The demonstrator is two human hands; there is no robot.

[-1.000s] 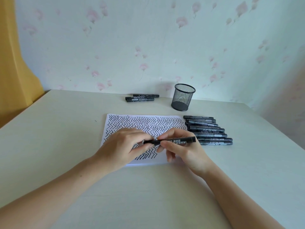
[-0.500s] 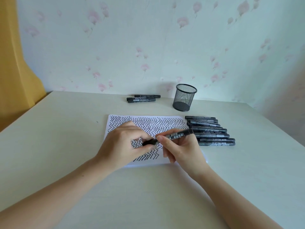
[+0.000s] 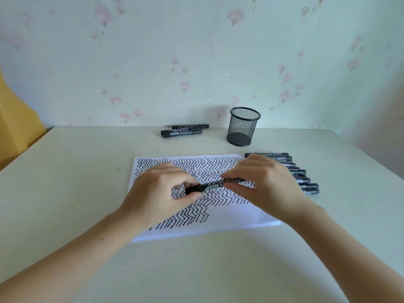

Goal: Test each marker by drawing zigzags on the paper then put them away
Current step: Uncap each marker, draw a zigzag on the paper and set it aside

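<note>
Across the pale counter [image 3: 65, 193] lies a sheet of paper [image 3: 236, 217], most of it filled with black zigzag rows; both hands hover over its middle and hide part of the drawing. To the paper's right a row of black markers [image 3: 306, 182] lies side by side, their left ends covered by the right hand [image 3: 269, 189], so their count cannot be told. A black mesh cup [image 3: 243, 126] stands upright near the wall, well apart from the hands, and a few more markers [image 3: 183, 130] lie to its left; whether two or three is hard to make out. The left hand [image 3: 157, 193] pinches the dark cap end of the marker [image 3: 218, 184] between thumb and curled fingers, while the right hand pinches the barrel, whose far end is hidden behind its fingers. Whether the cap is on or partly off cannot be told. The marker is held just above the paper, tilted slightly up to the right. Compared with a second ago, the right hand has shifted rightward, now covering the row's near ends, and the marker's right end, then clear beyond the fingers, is out of sight.
</note>
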